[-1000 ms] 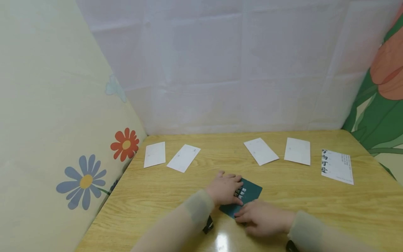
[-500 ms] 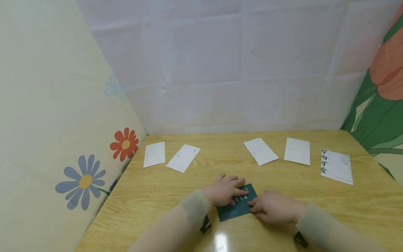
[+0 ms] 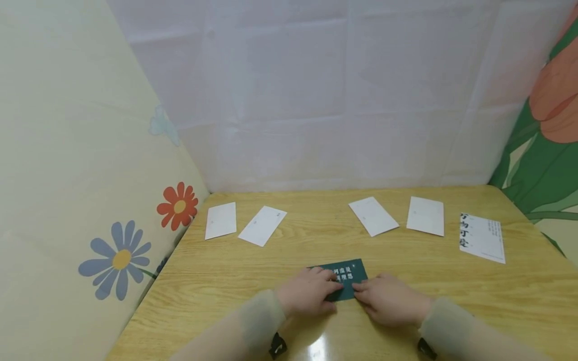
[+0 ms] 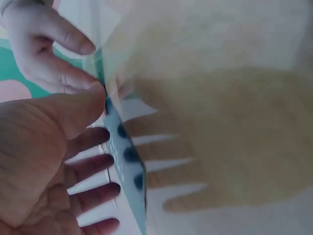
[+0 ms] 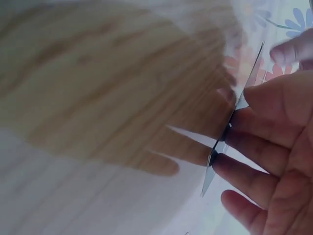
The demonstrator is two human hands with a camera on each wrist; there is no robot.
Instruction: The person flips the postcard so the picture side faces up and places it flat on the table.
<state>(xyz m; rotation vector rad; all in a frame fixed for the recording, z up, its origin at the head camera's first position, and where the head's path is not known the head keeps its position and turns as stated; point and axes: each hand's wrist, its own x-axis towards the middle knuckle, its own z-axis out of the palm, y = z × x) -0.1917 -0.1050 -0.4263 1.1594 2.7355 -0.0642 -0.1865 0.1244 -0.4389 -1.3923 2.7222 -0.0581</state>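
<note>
A dark green card (image 3: pixel 358 271) with white printed characters lies on the wooden table in the head view. My left hand (image 3: pixel 307 291) is over its left part, covering some of the print. In the left wrist view the fingers of that hand are spread and their tips stand just off the card's face. My right hand (image 3: pixel 390 301) is at the card's right edge, its fingertips touching the card in the right wrist view. The fingers there are extended, with the thumb beside the card.
Two white cards (image 3: pixel 221 221) lie at the back left of the table (image 3: pixel 226 286). Two more white cards (image 3: pixel 425 216) are at the back right, beside one white card with black characters (image 3: pixel 483 238). Flower-printed cloth (image 3: pixel 67 165) stands on both sides.
The green card has turned from a slant to nearly square with the table. My left hand has slid left and nearer to me; the right hand has first shifted right and away, then slightly back.
</note>
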